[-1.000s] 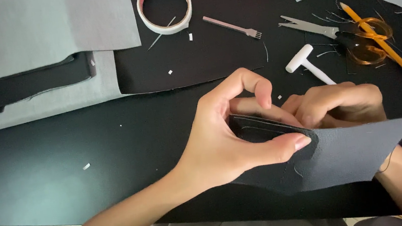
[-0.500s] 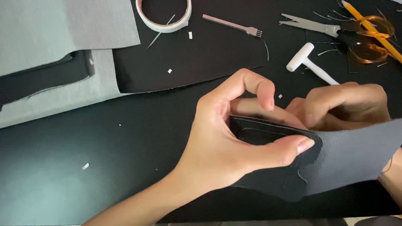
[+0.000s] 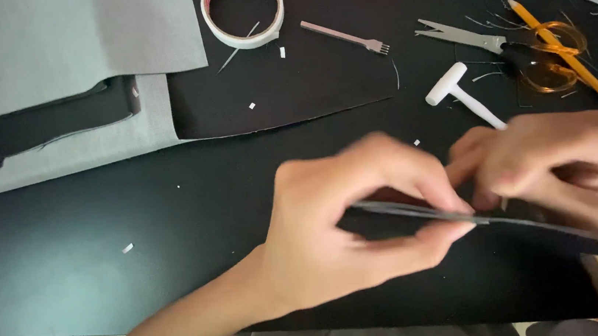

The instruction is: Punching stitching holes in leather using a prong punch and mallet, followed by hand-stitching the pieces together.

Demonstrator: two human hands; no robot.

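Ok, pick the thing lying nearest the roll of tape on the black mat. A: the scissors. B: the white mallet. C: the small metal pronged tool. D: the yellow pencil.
C: the small metal pronged tool lies just right of the roll of tape, while the white mallet, the scissors and the yellow pencil sit farther right.
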